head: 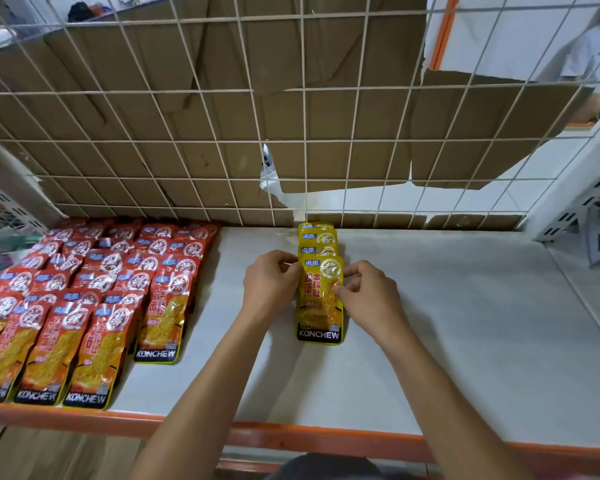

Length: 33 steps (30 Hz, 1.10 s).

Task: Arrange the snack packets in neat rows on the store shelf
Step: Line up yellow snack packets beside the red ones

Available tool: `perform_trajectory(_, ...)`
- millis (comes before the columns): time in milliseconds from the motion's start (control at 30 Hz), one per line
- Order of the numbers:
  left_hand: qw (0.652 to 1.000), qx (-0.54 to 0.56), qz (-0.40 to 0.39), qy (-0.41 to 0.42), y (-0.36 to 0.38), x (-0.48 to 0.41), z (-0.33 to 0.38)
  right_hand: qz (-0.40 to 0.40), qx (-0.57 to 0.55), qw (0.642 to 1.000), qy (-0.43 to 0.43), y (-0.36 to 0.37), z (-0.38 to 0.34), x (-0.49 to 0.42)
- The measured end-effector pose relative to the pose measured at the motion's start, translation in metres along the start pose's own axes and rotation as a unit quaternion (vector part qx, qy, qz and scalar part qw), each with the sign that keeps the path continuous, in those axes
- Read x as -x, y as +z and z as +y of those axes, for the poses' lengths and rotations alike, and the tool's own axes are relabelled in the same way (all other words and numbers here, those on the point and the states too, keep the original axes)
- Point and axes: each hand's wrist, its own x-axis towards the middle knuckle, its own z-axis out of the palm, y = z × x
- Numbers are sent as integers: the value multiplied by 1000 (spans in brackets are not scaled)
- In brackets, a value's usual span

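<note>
Pinching a yellow foil snack packet from both sides, the left hand curls its fingers onto the packet's left edge. The right hand nips the right edge between thumb and fingertips. The two hands sit close together with only the packet between them.

The packet lies flat on the white shelf board, its black KONCHEW band pointing back towards the wrists. Just beyond the fingertips, a short file of more yellow packets runs away from the hands, each overlapped by the one in front. The farthest one reaches the white wire grid at the back of the shelf.

Well to the outside of the left hand lies a block of red foil packets, set in overlapping rows that reach the orange front rim. That rim passes under both forearms.

Behind the grid, beyond both hands, stand sheets of brown cardboard, torn open in places. Far past the right hand, in the upper corner, a person in a white top is partly in view.
</note>
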Motion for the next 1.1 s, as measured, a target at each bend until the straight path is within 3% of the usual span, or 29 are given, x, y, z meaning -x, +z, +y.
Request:
perform_trajectory(200, 998, -58, 20, 29, -1, 8, 3, -6, 8, 1000, -5, 0, 0, 3)
perform_trajectory(367, 975, -157, 122, 102, 3, 19, 5, 1, 3, 1000, -16, -8, 0, 9)
perform_trajectory(567, 925, -225, 171, 252, 30, 40, 19, 108, 72, 989, -64, -46, 27, 23)
perform_trajectory(733, 894, -236, 161, 344, 75, 53, 47, 230, 126, 963, -65, -100, 73, 40)
perform_trajectory(1100, 877, -209, 12, 432, 208, 103, 117, 312, 144, 936, 79, -214, 183, 89)
